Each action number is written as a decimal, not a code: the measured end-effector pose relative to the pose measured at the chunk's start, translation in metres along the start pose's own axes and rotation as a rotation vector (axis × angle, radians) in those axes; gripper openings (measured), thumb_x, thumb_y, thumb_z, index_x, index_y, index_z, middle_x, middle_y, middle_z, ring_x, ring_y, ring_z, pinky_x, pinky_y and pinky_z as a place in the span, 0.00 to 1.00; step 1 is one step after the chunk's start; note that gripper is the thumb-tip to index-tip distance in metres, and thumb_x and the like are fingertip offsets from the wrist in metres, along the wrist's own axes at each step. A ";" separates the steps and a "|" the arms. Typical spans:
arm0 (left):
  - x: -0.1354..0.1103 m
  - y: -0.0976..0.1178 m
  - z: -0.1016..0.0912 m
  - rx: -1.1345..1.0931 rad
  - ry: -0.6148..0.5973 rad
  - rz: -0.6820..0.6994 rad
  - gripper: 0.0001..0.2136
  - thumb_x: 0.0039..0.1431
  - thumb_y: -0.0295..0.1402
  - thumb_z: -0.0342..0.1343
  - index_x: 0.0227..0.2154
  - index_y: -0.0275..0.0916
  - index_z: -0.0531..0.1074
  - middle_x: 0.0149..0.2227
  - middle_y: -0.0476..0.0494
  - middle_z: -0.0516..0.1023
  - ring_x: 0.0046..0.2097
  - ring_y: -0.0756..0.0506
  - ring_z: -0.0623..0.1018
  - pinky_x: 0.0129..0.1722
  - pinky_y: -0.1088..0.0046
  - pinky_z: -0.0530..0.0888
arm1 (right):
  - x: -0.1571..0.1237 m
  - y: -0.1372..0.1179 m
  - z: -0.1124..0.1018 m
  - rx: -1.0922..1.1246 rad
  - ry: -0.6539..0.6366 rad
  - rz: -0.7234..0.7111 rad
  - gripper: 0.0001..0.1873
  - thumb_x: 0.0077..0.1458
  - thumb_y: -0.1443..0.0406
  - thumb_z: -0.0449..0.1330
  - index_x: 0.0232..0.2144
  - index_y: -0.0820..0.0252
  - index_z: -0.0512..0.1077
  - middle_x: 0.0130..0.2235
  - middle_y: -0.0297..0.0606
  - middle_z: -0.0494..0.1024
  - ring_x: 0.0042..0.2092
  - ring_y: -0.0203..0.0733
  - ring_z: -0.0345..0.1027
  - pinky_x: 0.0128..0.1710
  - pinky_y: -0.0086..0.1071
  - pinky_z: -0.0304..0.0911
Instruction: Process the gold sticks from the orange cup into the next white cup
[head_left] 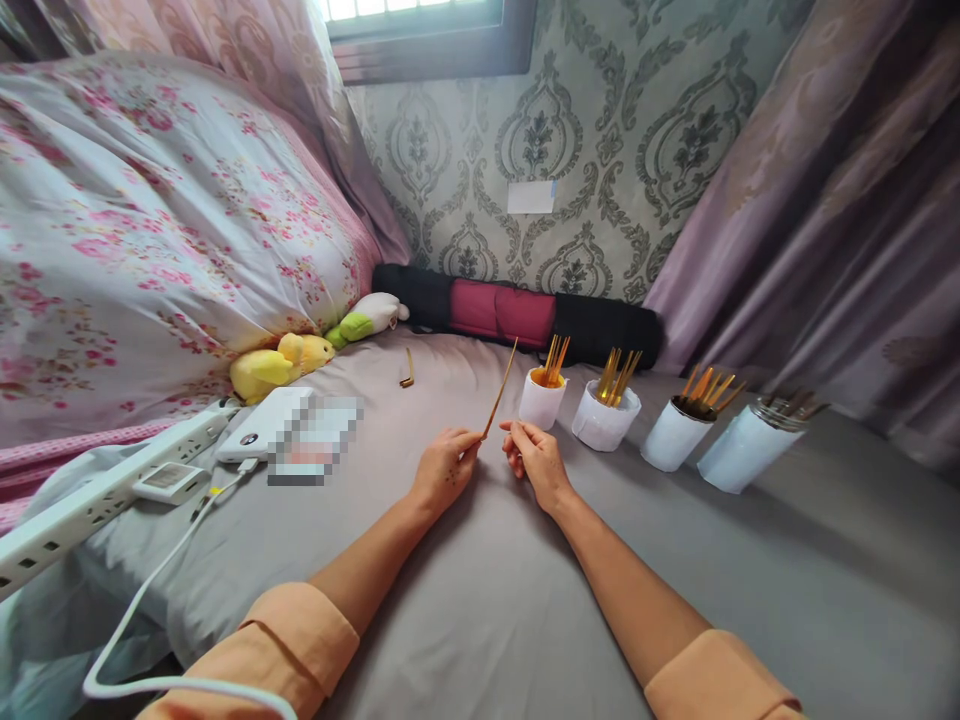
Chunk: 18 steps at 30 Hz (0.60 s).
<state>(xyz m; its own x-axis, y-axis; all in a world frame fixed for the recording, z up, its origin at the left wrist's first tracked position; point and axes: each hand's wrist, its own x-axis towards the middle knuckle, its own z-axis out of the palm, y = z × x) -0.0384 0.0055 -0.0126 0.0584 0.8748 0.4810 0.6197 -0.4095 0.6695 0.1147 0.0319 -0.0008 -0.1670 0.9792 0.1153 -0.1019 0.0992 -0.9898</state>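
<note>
One head-worn camera faces forward and down across the bed (480,620) toward the wall (600,150); the left hand (444,470) and right hand (536,462) sit near, at mid-frame.

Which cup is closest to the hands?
The leftmost cup, orange inside. It stands just beyond the right hand; the other cups sit farther right. The left hand holds a stick.

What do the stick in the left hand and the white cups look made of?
Stick in the left hand: thin, straight, golden-tan, slight sheen; probably bamboo or wood, possibly gold-coloured metal. Cups: matte white outside, slightly creased, likely paper wrapped round a container; the rightmost cup shows a clear, glassy rim, so perhaps glass underneath.
</note>
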 end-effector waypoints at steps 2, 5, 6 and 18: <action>-0.001 0.000 -0.001 0.084 -0.021 0.043 0.14 0.58 0.33 0.44 0.40 0.43 0.75 0.37 0.42 0.76 0.39 0.45 0.70 0.41 0.70 0.65 | 0.000 0.000 0.000 0.013 -0.003 -0.003 0.21 0.49 0.51 0.54 0.36 0.63 0.70 0.24 0.31 0.66 0.19 0.28 0.55 0.14 0.22 0.49; -0.002 0.001 -0.002 0.149 -0.048 0.082 0.15 0.59 0.31 0.43 0.42 0.43 0.74 0.38 0.42 0.75 0.40 0.45 0.69 0.40 0.70 0.65 | 0.000 -0.001 0.000 0.032 -0.009 -0.006 0.21 0.49 0.52 0.54 0.35 0.63 0.70 0.23 0.30 0.66 0.19 0.27 0.54 0.14 0.23 0.49; -0.002 0.002 -0.003 0.164 -0.058 0.092 0.15 0.59 0.30 0.42 0.42 0.43 0.73 0.38 0.42 0.75 0.40 0.45 0.69 0.40 0.70 0.65 | 0.000 -0.001 0.000 0.038 -0.011 -0.005 0.21 0.48 0.52 0.55 0.35 0.63 0.70 0.23 0.30 0.66 0.19 0.27 0.54 0.13 0.23 0.48; -0.004 0.004 -0.005 0.333 -0.129 0.169 0.16 0.59 0.27 0.42 0.43 0.42 0.72 0.39 0.42 0.74 0.41 0.45 0.68 0.40 0.71 0.66 | 0.000 -0.004 0.002 0.091 0.007 0.024 0.22 0.47 0.52 0.56 0.36 0.64 0.70 0.23 0.31 0.67 0.19 0.28 0.56 0.13 0.22 0.48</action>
<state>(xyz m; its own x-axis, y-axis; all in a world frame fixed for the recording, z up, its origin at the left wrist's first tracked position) -0.0400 -0.0012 -0.0085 0.2662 0.8362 0.4795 0.8118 -0.4627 0.3562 0.1131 0.0315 0.0030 -0.1639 0.9823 0.0913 -0.1869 0.0599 -0.9806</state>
